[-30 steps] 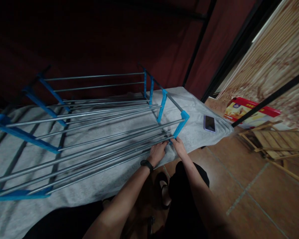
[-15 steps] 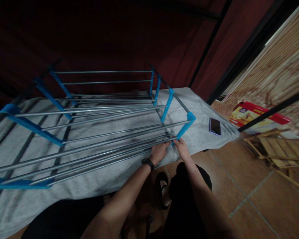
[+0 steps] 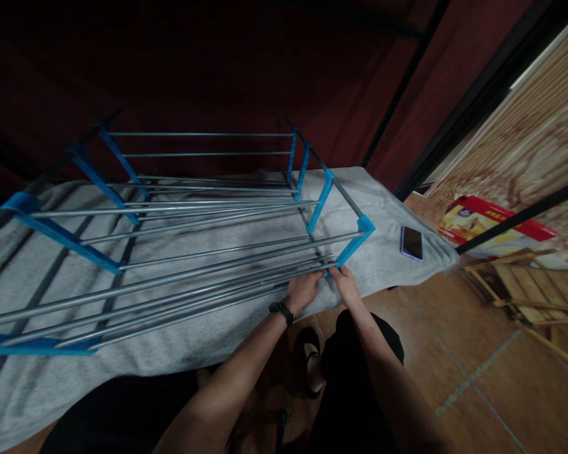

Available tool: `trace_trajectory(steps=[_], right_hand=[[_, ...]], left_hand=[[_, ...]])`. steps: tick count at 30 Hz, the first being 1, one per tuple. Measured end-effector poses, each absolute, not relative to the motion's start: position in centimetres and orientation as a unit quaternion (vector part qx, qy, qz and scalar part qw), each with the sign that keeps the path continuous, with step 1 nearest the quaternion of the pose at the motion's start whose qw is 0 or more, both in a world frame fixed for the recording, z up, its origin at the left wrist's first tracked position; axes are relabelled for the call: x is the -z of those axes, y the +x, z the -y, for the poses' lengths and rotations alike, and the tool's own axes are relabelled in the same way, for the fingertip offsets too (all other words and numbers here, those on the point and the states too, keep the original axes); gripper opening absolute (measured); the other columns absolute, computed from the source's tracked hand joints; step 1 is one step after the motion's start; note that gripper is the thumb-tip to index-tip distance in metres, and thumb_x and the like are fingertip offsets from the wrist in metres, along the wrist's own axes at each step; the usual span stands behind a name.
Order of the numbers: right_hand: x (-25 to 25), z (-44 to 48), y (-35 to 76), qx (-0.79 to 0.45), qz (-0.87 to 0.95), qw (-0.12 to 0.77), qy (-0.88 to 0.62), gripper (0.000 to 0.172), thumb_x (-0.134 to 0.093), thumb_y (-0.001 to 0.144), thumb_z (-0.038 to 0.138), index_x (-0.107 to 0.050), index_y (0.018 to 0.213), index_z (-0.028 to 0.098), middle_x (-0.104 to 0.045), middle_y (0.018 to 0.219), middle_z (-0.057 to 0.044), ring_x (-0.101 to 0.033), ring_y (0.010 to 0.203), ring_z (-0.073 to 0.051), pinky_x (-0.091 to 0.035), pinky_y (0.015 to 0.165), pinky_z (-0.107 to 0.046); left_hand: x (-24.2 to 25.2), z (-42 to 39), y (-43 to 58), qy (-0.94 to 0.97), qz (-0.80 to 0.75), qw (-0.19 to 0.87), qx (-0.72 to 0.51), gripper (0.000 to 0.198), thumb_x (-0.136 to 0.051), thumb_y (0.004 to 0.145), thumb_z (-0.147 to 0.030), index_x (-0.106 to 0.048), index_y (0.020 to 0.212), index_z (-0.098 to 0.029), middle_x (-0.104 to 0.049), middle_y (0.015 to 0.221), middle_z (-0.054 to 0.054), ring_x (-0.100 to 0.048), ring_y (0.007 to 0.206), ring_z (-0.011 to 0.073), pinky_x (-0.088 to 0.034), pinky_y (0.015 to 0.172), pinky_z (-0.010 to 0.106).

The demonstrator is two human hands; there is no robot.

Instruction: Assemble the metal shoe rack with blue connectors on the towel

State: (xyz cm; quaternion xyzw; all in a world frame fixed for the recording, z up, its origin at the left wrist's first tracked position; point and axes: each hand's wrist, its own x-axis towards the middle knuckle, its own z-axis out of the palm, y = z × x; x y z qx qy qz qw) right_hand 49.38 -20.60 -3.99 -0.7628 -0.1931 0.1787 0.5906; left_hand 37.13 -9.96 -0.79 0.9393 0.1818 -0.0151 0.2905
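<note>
A rack of grey metal rods [image 3: 208, 271] and blue plastic brackets [image 3: 353, 243] lies on a grey blanket. At its near right corner, my left hand [image 3: 305, 290], with a black band on the wrist, is closed around the end of a metal rod. Close beside it, my right hand [image 3: 344, 284] pinches the lower end of the blue bracket, where the rods meet it. My fingertips partly hide that joint, so whether the rod sits inside the bracket cannot be made out. Several rods slant from the left brackets toward this corner.
The grey blanket [image 3: 383, 208] covers the surface under the rack. A phone [image 3: 411, 243] lies on it at right. Beyond stand a red and yellow box [image 3: 492, 224], a folded wooden piece [image 3: 534, 284] and a black post [image 3: 525, 214]. Dark red panels rise behind.
The view has shifted slightly. Both hands stay at the same corner of the rack, with only slight finger movement at the joint.
</note>
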Motion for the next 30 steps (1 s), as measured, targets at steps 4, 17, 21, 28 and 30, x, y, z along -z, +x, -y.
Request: trace_trajectory(steps=[4, 17, 21, 28, 30], right_hand=[[4.1, 20.6, 49.3, -0.181, 0.197, 0.585, -0.765, 0.033, -0.061, 0.073, 0.054, -0.068, 0.083, 0.024, -0.073, 0.085, -0.003, -0.061, 0.085, -0.025, -0.045, 0.084, -0.037], [3.6, 20.1, 48.4, -0.162, 0.19, 0.584, -0.773, 0.028, -0.059, 0.075, 0.05, -0.068, 0.081, 0.024, -0.073, 0.081, -0.004, -0.062, 0.088, -0.026, -0.046, 0.085, -0.037], [3.9, 20.1, 48.4, -0.163, 0.196, 0.582, -0.772, 0.028, -0.06, 0.076, 0.051, -0.067, 0.08, 0.024, -0.073, 0.08, -0.004, -0.062, 0.085, -0.026, -0.045, 0.084, -0.037], [3.7, 20.0, 48.1, -0.167, 0.188, 0.59, -0.767, 0.032, -0.06, 0.072, 0.054, -0.066, 0.078, 0.024, -0.072, 0.079, -0.005, -0.06, 0.082, -0.026, -0.042, 0.081, -0.037], [3.5, 20.0, 48.1, -0.166, 0.18, 0.591, -0.769, 0.033, -0.061, 0.07, 0.055, -0.065, 0.077, 0.023, -0.071, 0.076, -0.005, -0.059, 0.08, -0.026, -0.042, 0.08, -0.037]], left_hand=[[1.0, 9.9, 37.1, 0.938, -0.182, 0.294, 0.009, 0.056, -0.043, 0.097, -0.006, -0.057, 0.145, -0.031, -0.065, 0.142, 0.005, -0.061, 0.13, 0.0226, -0.047, 0.111, 0.038], [0.7, 10.3, 36.3, 0.951, -0.158, 0.265, -0.025, 0.055, -0.042, 0.096, -0.004, -0.05, 0.147, -0.02, -0.063, 0.141, 0.012, -0.06, 0.13, 0.0231, -0.047, 0.113, 0.039], [1.3, 11.1, 32.4, 0.937, -0.195, 0.266, -0.115, 0.054, -0.047, 0.097, -0.011, -0.044, 0.151, -0.016, -0.056, 0.149, 0.014, -0.05, 0.141, 0.0231, -0.041, 0.12, 0.04], [2.4, 11.2, 25.6, 0.943, -0.241, 0.199, -0.114, 0.053, -0.04, 0.097, -0.006, -0.048, 0.148, -0.016, -0.053, 0.151, 0.013, -0.047, 0.142, 0.0247, -0.04, 0.12, 0.044], [2.3, 10.6, 26.7, 0.954, -0.222, 0.175, -0.099, 0.055, -0.038, 0.096, -0.005, -0.047, 0.149, -0.017, -0.054, 0.149, 0.013, -0.048, 0.141, 0.0257, -0.037, 0.121, 0.046]])
